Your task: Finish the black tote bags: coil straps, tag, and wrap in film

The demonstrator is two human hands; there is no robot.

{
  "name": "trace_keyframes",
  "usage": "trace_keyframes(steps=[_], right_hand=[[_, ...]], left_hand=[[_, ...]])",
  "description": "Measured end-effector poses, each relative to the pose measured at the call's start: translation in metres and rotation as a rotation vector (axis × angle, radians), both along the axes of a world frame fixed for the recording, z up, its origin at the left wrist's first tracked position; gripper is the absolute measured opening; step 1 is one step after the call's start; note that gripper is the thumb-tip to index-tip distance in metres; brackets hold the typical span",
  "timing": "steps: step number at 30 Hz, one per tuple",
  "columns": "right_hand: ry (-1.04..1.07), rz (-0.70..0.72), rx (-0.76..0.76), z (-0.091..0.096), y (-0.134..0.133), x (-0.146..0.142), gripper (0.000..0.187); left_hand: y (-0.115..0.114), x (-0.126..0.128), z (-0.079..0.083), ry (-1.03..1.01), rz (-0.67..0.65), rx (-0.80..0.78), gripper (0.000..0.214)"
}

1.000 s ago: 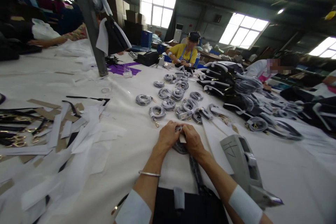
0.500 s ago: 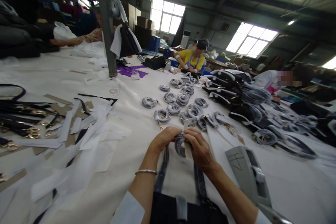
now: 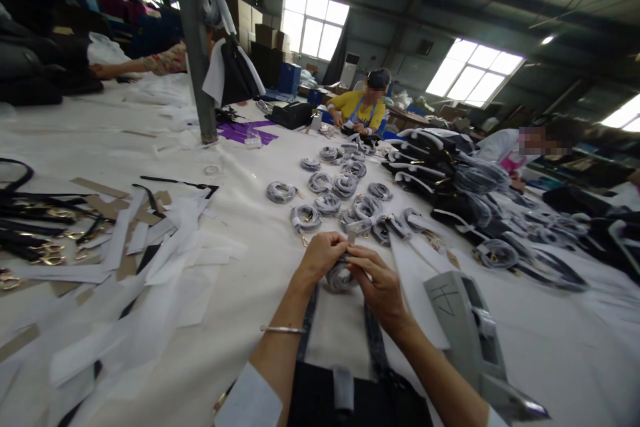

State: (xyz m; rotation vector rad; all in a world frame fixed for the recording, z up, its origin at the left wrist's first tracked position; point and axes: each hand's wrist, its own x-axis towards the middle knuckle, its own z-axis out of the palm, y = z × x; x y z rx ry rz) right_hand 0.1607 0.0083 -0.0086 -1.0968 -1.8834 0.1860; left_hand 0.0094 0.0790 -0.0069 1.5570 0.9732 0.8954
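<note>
Between my two hands is a coiled strap (image 3: 341, 276) wrapped in greyish film, held up over the table. My left hand (image 3: 323, 257) grips its upper left side with bent fingers. On the upper right, my right hand (image 3: 376, 280) pinches the coil, and a small pale strip (image 3: 351, 236) sticks up by the fingertips. Below my wrists lies a black bag (image 3: 315, 397) with a wrapped tab on its front; its two handles (image 3: 373, 340) run up toward the coil. The fingertips partly hide the coil's top edge.
Ahead lie several wrapped strap coils (image 3: 327, 204). A grey tape dispenser (image 3: 463, 320) stands at right, with stacked black bags (image 3: 430, 167) beyond it. At left are paper scraps (image 3: 175, 247) and black straps with gold clasps (image 3: 50, 227). A metal post (image 3: 200, 67) rises behind; co-workers sit around the table.
My right hand's fingers have shifted on the coil, and the pale strip that hung below them now shows above the fingertips. The camera view has turned slightly.
</note>
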Motion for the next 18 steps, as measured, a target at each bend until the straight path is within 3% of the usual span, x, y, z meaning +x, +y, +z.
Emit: trace_keyframes(steps=[5, 7, 10, 13, 15, 18], right_hand=[[0.312, -0.157, -0.323, 0.006, 0.010, 0.001, 0.017], [0.459, -0.214, -0.464, 0.011, 0.015, 0.005, 0.027], [0.612, -0.078, -0.740, 0.020, 0.018, 0.012, 0.050], [0.641, 0.111, -0.958, 0.027, 0.017, 0.014, 0.052], [0.644, 0.106, -0.972, 0.027, 0.013, 0.011, 0.051], [0.572, -0.011, -0.816, 0.023, 0.007, 0.004, 0.047]], left_hand=[[-0.003, 0.006, -0.002, 0.169, 0.094, 0.148, 0.018], [-0.004, 0.006, -0.002, 0.184, 0.068, 0.186, 0.016], [-0.004, 0.005, -0.002, 0.117, -0.002, 0.225, 0.014], [-0.003, 0.006, -0.001, -0.039, -0.051, 0.214, 0.014], [-0.003, 0.006, -0.001, -0.113, -0.069, 0.156, 0.013], [-0.003, 0.006, -0.002, -0.168, -0.086, 0.077, 0.013]])
